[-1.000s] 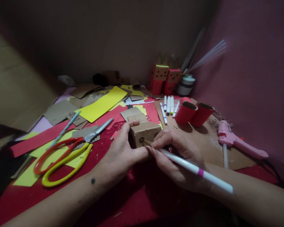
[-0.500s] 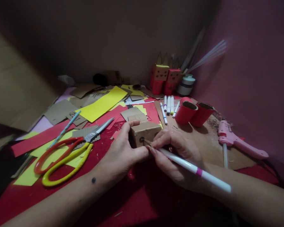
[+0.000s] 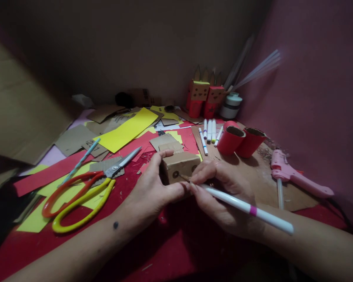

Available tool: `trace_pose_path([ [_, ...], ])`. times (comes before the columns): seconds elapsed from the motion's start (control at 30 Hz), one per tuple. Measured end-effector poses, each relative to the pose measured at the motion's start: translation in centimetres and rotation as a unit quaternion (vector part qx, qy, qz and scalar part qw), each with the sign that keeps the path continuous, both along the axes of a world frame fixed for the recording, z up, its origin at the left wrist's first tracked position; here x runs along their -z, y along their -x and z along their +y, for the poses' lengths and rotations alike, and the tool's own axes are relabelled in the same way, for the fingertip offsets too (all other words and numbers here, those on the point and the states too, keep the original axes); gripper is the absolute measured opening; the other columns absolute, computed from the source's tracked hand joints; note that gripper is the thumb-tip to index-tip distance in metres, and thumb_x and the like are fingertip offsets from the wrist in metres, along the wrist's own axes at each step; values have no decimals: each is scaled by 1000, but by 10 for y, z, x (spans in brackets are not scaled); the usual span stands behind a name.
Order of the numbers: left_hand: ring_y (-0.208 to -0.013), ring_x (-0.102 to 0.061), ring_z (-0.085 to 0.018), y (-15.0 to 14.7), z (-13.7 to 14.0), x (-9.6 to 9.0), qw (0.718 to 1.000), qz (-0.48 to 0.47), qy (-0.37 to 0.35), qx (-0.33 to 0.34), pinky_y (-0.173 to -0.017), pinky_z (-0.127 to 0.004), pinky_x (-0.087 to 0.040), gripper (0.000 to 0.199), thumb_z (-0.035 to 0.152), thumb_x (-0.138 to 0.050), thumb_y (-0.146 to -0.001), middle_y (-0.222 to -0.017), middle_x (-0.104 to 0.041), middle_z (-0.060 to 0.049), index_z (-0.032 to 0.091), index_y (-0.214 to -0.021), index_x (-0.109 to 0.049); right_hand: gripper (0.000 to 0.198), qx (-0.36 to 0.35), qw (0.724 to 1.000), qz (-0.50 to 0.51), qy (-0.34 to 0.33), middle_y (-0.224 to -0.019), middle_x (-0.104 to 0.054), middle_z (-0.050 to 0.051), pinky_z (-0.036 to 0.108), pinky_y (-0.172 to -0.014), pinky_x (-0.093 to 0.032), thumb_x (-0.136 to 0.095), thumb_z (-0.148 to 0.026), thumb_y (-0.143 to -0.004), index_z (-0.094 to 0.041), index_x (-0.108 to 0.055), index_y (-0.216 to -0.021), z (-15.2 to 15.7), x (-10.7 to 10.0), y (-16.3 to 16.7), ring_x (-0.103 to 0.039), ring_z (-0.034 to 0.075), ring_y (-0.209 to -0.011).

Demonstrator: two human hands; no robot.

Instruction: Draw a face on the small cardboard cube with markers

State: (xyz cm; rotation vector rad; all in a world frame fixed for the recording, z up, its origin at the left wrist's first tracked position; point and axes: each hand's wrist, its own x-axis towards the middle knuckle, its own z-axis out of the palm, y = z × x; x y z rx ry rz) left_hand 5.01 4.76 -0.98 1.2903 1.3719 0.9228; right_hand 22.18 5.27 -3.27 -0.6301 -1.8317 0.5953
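Observation:
My left hand (image 3: 161, 180) grips a small cardboard box (image 3: 180, 161) by its left side, with the thumb along the lower front edge. Two dark round marks show on the front face of the box. In my right hand (image 3: 220, 188) is a white marker (image 3: 241, 204) with a purple band, held like a pen. Its tip points at the front face, just right of the left mark; whether it touches cannot be told. My right fingers partly cover the right side of the box.
Scissors (image 3: 84, 192) with red and yellow handles lie on paper scraps at left. Several markers (image 3: 209, 131) and red tubes (image 3: 231, 140) stand or lie beyond my right hand. A pink glue gun (image 3: 294, 176) is at right. Two box-headed figures (image 3: 200, 96) stand behind.
The marker tip has drawn back slightly to the right from the left mark, and the marker's rear end has shifted right. My left hand and the box have hardly moved.

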Motion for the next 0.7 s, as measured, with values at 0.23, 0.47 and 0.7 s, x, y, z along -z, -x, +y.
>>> trace_pose_path([
  [0.23, -103, -72, -28, 0, 1, 0, 1000, -7, 4, 4, -80, -31, -59, 75, 20, -76, -66, -107, -75, -3, 24, -134, -44, 16, -13, 1000, -3, -28, -76, -60, -2, 22, -53, -45, -63, -8, -84, -21, -57, -89, 4, 1, 1, -54, 9, -60],
  [0.47, -103, -71, -27, -2, -1, -2, 1000, -7, 1, -12, -82, -31, -59, 73, 13, -72, -64, -106, -75, -2, 24, -132, -48, 16, -13, 999, -11, -30, -77, -60, -2, 23, -55, -46, -64, -9, -85, -22, -57, -90, 5, 3, 1, -54, 10, -61],
  [0.7, -101, -70, -24, 0, 0, 1, 1000, -1, 1, -1, -78, -27, -57, 74, 19, -75, -67, -106, -73, 0, 24, -134, -45, 15, -14, 999, -19, -36, -77, -60, -1, 22, -59, -46, -64, -8, -86, -20, -57, -90, 4, 2, 0, -55, 9, -64],
])
